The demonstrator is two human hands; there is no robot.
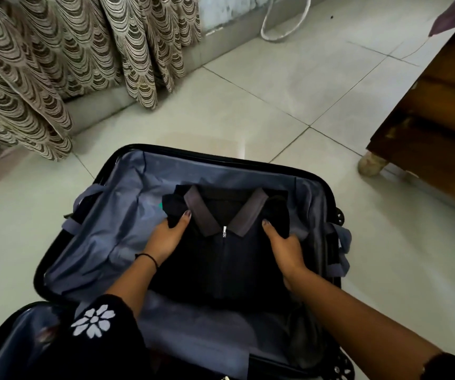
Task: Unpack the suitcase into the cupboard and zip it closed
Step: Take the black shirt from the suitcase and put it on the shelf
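Note:
An open black suitcase point(127, 223) with grey lining lies on the tiled floor in front of me. Inside it sits a folded black polo shirt point(225, 266) with a grey collar and a small zip at the neck. My left hand point(166, 237) grips the shirt's left shoulder, thumb on top. On the other side, my right hand point(285, 249) grips the right shoulder in the same way. The shirt's lower edge rests on the lining. The suitcase's other half point(20, 341) lies open at the lower left, partly hidden by my dark sleeve.
A patterned beige-brown curtain point(56, 56) hangs at the upper left, reaching the floor. A wooden piece of furniture point(437, 119) on a round foot stands at the right. A white cable loop point(286, 23) lies by the far wall. Pale floor tiles point(275, 86) surround the suitcase.

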